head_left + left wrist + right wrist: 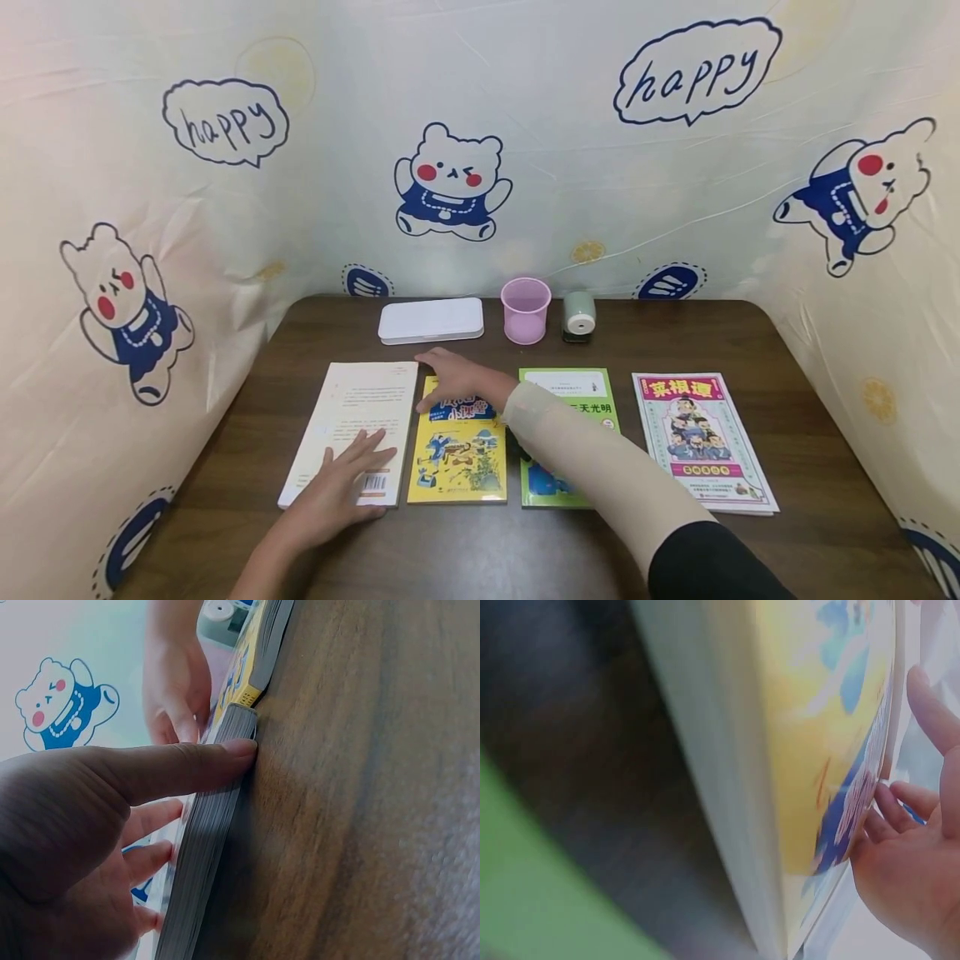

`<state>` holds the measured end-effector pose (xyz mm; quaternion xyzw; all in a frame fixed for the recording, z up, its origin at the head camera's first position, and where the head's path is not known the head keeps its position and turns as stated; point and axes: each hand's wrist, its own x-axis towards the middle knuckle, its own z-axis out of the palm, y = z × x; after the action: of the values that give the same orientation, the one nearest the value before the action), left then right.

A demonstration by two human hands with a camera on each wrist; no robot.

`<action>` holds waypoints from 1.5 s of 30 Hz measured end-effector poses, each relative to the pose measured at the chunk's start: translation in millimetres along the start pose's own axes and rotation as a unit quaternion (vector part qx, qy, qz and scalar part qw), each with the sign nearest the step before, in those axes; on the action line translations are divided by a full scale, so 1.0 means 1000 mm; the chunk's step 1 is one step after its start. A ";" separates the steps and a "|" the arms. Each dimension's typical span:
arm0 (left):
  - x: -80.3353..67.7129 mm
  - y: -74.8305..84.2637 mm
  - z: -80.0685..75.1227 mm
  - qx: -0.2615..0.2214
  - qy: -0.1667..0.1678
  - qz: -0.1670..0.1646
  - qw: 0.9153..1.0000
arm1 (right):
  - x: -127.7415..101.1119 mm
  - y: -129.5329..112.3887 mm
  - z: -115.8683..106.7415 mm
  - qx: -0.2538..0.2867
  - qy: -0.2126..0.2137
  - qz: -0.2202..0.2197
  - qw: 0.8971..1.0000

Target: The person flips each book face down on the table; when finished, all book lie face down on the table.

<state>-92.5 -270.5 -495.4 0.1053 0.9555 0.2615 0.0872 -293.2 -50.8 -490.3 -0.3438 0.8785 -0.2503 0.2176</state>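
A thick white book (367,392), back cover up with a barcode, lies at the left of the row. My left hand (339,483) rests over its lower part, fingers spread on the cover; in the left wrist view the thumb (180,769) lies straight across the page edges at the near side. My right hand (463,379) reaches over the yellow book (457,462) to the white book's far right corner, fingertips at that corner and thumb beside its right edge. In the right wrist view, the yellow cover (802,765) fills the middle, with the right hand's fingers beyond it.
Right of the yellow book lie a green book (566,383) partly under the right forearm, and a pink-bordered book (705,442). Along the back stand a white flat case (431,321), a pink cup (525,312) and a green pencil sharpener (578,315). A printed curtain (555,167) hangs around the table.
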 end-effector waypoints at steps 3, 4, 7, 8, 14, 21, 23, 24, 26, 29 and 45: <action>0.000 -0.001 0.000 -0.002 -0.001 -0.001 1.000 | -0.001 0.006 -0.001 -0.006 0.000 -0.006 1.000; 0.000 -0.001 0.000 -0.002 -0.001 0.000 1.000 | -0.001 0.009 -0.001 -0.012 0.000 -0.009 1.000; 0.000 -0.002 0.000 -0.007 -0.001 0.002 1.000 | -0.004 0.014 -0.002 -0.012 -0.001 -0.008 1.000; 0.000 -0.002 0.000 -0.009 0.000 0.003 1.000 | -0.005 0.015 -0.003 -0.010 -0.002 -0.007 1.000; -0.002 -0.003 0.002 -0.018 0.009 0.022 1.000 | -0.015 0.021 -0.008 -0.005 -0.012 -0.007 1.000; -0.002 -0.003 0.002 -0.014 0.008 0.019 1.000 | -0.028 0.032 -0.012 0.001 -0.021 -0.015 1.000; -0.002 -0.003 0.001 -0.013 0.006 0.016 1.000 | -0.033 0.036 -0.014 0.000 -0.021 -0.016 1.000; -0.002 -0.003 0.001 -0.013 0.006 0.015 1.000 | -0.035 0.037 -0.016 -0.002 -0.023 -0.016 1.000; -0.002 -0.003 0.001 -0.013 0.004 0.013 1.000 | -0.040 0.040 -0.018 0.002 -0.025 -0.012 1.000; -0.002 -0.002 0.001 -0.013 0.003 0.010 1.000 | -0.048 0.043 -0.021 0.004 -0.026 -0.002 1.000; -0.001 -0.003 0.002 -0.011 0.007 0.012 1.000 | -0.080 0.065 -0.032 -0.016 -0.013 -0.016 1.000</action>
<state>-91.3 -272.4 -498.1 0.1141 0.9517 0.2743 0.0781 -290.1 57.2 -486.6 -0.3649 0.8736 -0.2351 0.2198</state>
